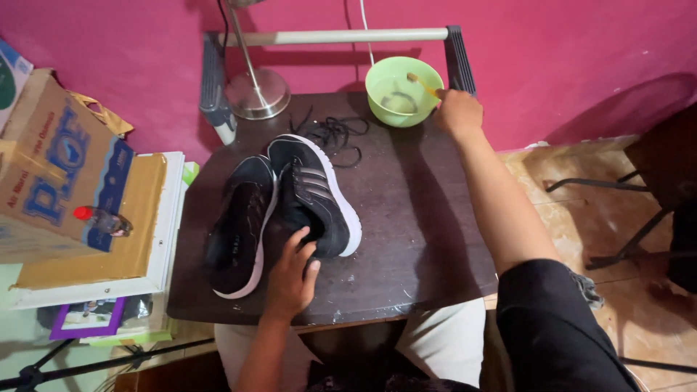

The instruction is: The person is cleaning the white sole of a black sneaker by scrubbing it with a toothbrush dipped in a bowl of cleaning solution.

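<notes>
I see two black shoes point(279, 210) with white soles, the right-hand one showing grey side stripes. The laces point(335, 135) behind them are black, on a dark brown table point(414, 218). My bowl point(404, 91) is light green, with an orange-yellow stick point(423, 85) in it. The wall point(566, 51) is deep pink. The cardboard box point(54, 156) is tan with blue print, and my sleeve point(555, 327) is black.

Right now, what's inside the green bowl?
The green bowl holds cloudy liquid and an orange-handled tool, gripped by the right hand. The tool's submerged end is not visible, so its type is unclear.
</notes>
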